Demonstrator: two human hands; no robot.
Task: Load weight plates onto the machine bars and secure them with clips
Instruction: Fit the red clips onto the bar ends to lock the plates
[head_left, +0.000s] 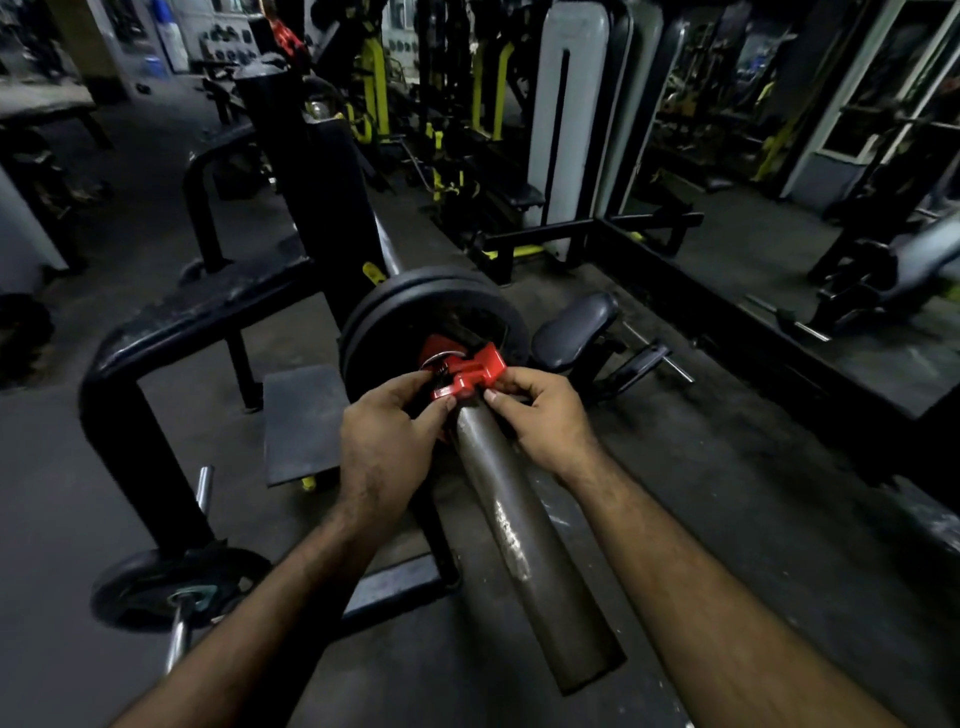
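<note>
Head camera view: a thick grey machine bar (524, 540) runs from the near right up toward the middle of the scene, where black weight plates (434, 317) already sit on it, pushed to its far end. Right against the near face of the plates, a red clip (467, 371) wraps the bar. The left hand (387, 441) comes in from the near left and pinches the clip's left side with thumb and fingertips closed on it. The right hand (545, 415) comes in from the near right, its fingers closed narrow on the clip's right edge, where a red lever or tab sticks out.

The step in hand looks to be securing: the plates are on, and the clip is being seated or locked. Whether its lever is already snapped down cannot be told, since the fingers cover part of it and the light is dim.

The next move likely calls for pressing the clip flush to the plates and closing the lever fully, with the left hand steadying the body while the right works the tab.

To the near left, a smaller black plate (176, 587) rests on a thin chrome bar (179, 639) low by the floor, well apart from the hands. The black machine frame (156, 332) stands at the left.
</note>
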